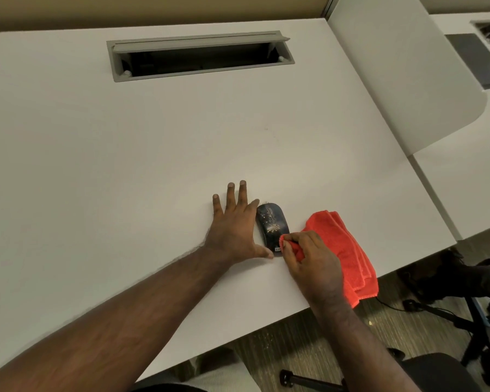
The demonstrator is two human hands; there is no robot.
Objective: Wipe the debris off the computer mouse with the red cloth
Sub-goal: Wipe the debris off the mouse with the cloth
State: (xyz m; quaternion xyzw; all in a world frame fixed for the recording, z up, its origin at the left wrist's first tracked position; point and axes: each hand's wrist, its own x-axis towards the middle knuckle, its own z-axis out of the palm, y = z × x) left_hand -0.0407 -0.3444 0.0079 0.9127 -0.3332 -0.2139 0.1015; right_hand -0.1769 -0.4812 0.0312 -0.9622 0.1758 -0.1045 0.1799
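A dark computer mouse (pixel 272 222) lies on the white desk (pixel 125 165), speckled with pale crumbs on its back. My left hand (pixel 234 227) rests flat on the desk with fingers spread, its thumb and forefinger against the mouse's left side. My right hand (pixel 309 261) pinches a corner of the red cloth (pixel 343 250) and holds that corner at the mouse's near right end. Most of the folded cloth lies to the right of the mouse, its near end hanging over the desk's front edge.
An open grey cable hatch (pixel 200 56) is set into the desk at the back. A white divider panel (pixel 408 80) borders the right side, with another desk beyond. Office chair bases (pixel 450 321) stand on the carpet below the front edge.
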